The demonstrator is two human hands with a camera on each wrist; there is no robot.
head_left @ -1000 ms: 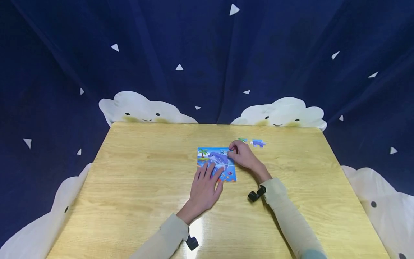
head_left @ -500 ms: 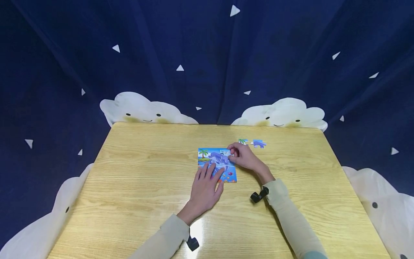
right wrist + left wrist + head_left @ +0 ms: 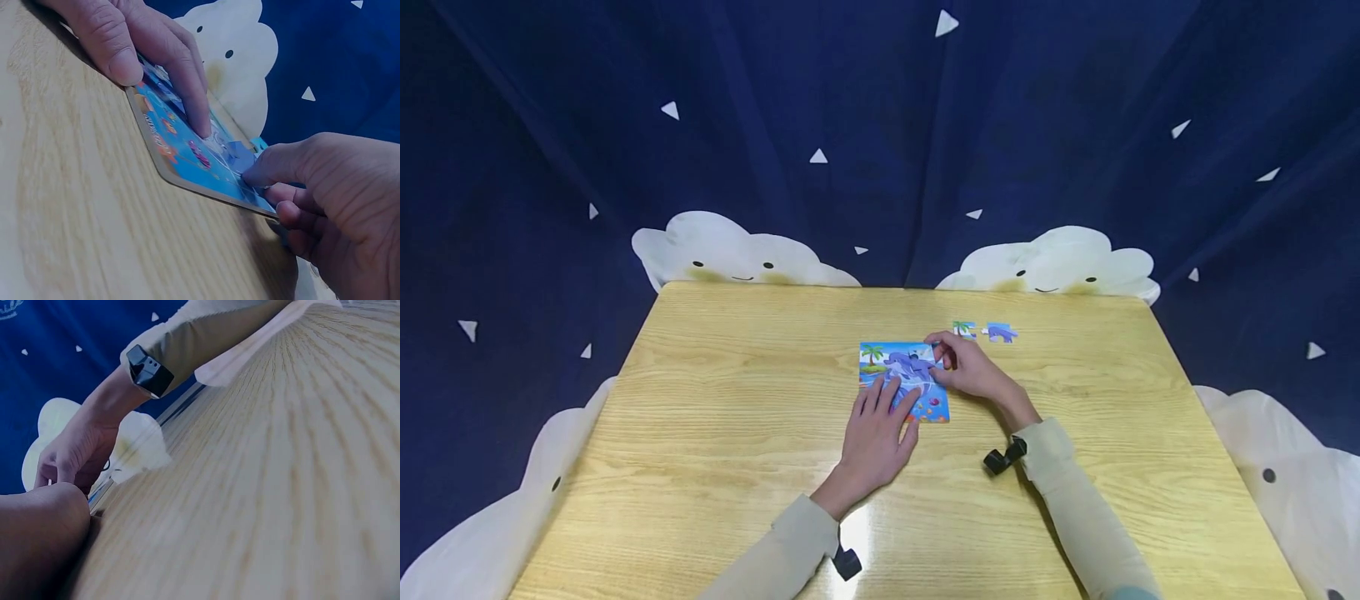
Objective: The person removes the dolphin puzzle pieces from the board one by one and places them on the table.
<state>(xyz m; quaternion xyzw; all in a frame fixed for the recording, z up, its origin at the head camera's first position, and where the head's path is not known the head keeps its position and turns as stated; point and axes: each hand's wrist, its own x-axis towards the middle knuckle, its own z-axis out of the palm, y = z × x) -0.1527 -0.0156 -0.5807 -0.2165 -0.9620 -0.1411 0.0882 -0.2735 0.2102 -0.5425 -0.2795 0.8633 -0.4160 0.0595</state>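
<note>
A dolphin jigsaw puzzle (image 3: 938, 407) lies flat at the middle of the table. My left hand (image 3: 874, 442) rests on its lower left part with straight, spread fingers, one fingertip pressing the picture in the right wrist view. At the upper right part of the puzzle, my right hand (image 3: 972, 368) pinches a small purple-and-blue puzzle piece (image 3: 239, 156). The thumb lies on that piece, while the other fingers curl beside the board's edge. The piece looks slightly tilted over the board; its far side is hidden. In the left wrist view, the left forearm hides the puzzle almost wholly.
Two loose puzzle pieces lie beyond the right hand: one with a palm tree (image 3: 962, 329), one with a purple dolphin part (image 3: 1000, 332). The wooden table (image 3: 737, 375) ends at a dark blue curtain (image 3: 865, 125) with white clouds.
My right hand has shifted slightly down and right. The piece in it, hidden at first, now shows over the puzzle's upper right part. The left hand has stayed put.
</note>
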